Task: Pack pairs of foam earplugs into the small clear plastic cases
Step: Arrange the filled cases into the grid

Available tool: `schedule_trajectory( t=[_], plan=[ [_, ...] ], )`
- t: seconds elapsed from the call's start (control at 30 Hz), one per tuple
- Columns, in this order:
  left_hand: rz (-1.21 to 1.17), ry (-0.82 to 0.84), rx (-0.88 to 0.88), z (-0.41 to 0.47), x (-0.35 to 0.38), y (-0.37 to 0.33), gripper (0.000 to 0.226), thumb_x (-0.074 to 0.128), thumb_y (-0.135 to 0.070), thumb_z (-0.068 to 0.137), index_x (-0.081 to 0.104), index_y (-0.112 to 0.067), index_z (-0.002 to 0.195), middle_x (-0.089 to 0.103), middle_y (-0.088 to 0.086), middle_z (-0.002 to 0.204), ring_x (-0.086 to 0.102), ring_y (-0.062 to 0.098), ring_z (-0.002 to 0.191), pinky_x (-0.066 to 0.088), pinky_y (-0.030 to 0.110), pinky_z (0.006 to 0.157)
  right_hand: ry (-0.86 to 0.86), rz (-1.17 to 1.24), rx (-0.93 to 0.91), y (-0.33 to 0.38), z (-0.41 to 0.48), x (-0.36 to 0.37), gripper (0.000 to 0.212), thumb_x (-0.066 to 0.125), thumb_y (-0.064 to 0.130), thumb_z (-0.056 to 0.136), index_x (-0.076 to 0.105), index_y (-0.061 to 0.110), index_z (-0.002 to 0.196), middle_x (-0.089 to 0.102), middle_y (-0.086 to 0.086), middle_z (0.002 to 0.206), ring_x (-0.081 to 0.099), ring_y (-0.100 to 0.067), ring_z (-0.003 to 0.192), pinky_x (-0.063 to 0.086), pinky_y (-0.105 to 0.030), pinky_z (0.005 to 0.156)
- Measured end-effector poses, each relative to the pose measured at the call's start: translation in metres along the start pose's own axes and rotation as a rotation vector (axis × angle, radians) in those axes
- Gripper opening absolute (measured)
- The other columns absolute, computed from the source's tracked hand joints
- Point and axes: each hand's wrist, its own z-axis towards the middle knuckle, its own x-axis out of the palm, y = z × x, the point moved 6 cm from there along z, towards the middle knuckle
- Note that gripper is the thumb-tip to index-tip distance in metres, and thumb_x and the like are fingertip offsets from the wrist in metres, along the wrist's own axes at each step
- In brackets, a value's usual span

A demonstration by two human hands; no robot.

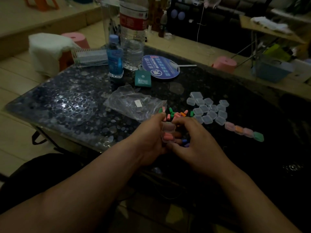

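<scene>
left hand grips an open clear case with pink earplugs inside, right hand pinches it from the other side, both at the tabletop's near edge; loose earplugs just beyond, empty cases and filled cases further right, plastic bag behind

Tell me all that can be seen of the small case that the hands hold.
The case is small, of clear plastic with rounded corners, and has two hinged halves. It is open: the empty lid points away from the person, and the base holds pink earplugs. The left hand grips it above the table's near edge. The curled fingers of the right hand touch its right side.
</scene>
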Motion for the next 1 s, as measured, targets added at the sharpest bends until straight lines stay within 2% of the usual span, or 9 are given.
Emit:
schedule_trajectory(
  t=[0.17,0.27,0.37,0.5,0.6,0.67,0.8,0.9,1.0],
  plan=[
    [-0.073,0.062,0.016,-0.001,0.004,-0.003,0.049,0.035,-0.017,0.103,0.056,0.006,0.14,0.057,0.022,0.107,0.061,0.027,0.084,0.062,0.03,0.061,-0.087,-0.017,-0.058,0.008,-0.001,-0.003,0.028,0.08,0.036,0.092,0.063,0.036,0.114,0.058,0.02,0.112,0.059,-0.002,0.107,0.054,-0.031,0.086],
    [-0.052,0.072,0.033,0.001,0.002,-0.003,0.043,0.039,-0.005,0.098,0.061,0.007,0.133,0.068,0.027,0.11,0.068,0.023,0.083,0.064,0.034,0.072,-0.129,-0.081,-0.114,0.014,-0.002,-0.004,0.021,0.08,0.031,0.093,0.064,0.031,0.106,0.059,0.017,0.108,0.059,-0.008,0.104,0.054,-0.034,0.084],
    [-0.03,0.064,0.061,0.0,0.002,-0.005,0.04,0.04,0.002,0.095,0.064,0.008,0.127,0.07,0.028,0.117,0.07,0.022,0.089,0.062,0.028,0.071,-0.159,-0.151,-0.146,0.016,-0.004,-0.006,0.02,0.08,0.027,0.091,0.066,0.026,0.105,0.061,0.011,0.107,0.057,-0.009,0.101,0.053,-0.033,0.083],
    [-0.04,0.038,0.067,0.002,0.001,-0.004,0.036,0.047,-0.001,0.098,0.062,0.006,0.13,0.068,0.027,0.127,0.071,0.027,0.098,0.064,0.031,0.067,-0.216,-0.224,-0.169,0.016,-0.006,-0.01,0.018,0.077,0.028,0.094,0.069,0.023,0.109,0.064,0.007,0.104,0.059,-0.013,0.097,0.053,-0.037,0.081],
    [0.026,0.058,0.034,0.004,0.003,0.001,0.036,0.049,-0.012,0.101,0.062,-0.003,0.133,0.071,0.021,0.122,0.07,0.033,0.114,0.063,0.041,0.087,-0.253,-0.244,-0.149,0.014,-0.007,-0.013,0.018,0.076,0.029,0.097,0.071,0.024,0.114,0.066,0.008,0.107,0.062,-0.013,0.098,0.053,-0.041,0.084],
    [0.099,0.056,0.04,0.004,0.003,0.002,0.033,0.051,-0.017,0.101,0.065,-0.007,0.129,0.073,0.014,0.113,0.07,0.033,0.114,0.059,0.043,0.094,-0.261,-0.231,-0.117,0.012,-0.008,-0.016,0.02,0.075,0.03,0.097,0.07,0.025,0.116,0.067,0.009,0.109,0.064,-0.013,0.1,0.054,-0.043,0.084],
    [0.234,-0.005,0.121,0.005,0.001,0.0,0.022,0.059,-0.015,0.1,0.07,-0.008,0.117,0.079,0.012,0.108,0.075,0.029,0.107,0.058,0.043,0.097,-0.201,-0.07,0.009,0.008,-0.012,-0.011,0.029,0.077,0.029,0.094,0.062,0.035,0.118,0.061,0.019,0.11,0.06,0.0,0.098,0.054,-0.028,0.081],
    [0.284,0.039,0.162,0.003,0.006,0.0,0.019,0.057,-0.009,0.102,0.071,-0.004,0.114,0.077,0.017,0.109,0.077,0.025,0.097,0.063,0.036,0.085,-0.189,-0.055,0.03,0.007,-0.015,-0.007,0.033,0.078,0.026,0.092,0.06,0.038,0.117,0.056,0.023,0.109,0.057,0.006,0.099,0.046,-0.014,0.077],
    [0.285,0.049,0.177,0.003,0.009,0.0,0.02,0.057,-0.008,0.102,0.069,-0.004,0.118,0.076,0.018,0.112,0.076,0.027,0.101,0.064,0.036,0.083,-0.195,-0.054,0.043,0.008,-0.016,-0.007,0.031,0.075,0.027,0.094,0.061,0.038,0.12,0.055,0.023,0.111,0.057,0.006,0.101,0.048,-0.014,0.078]
  ],
)
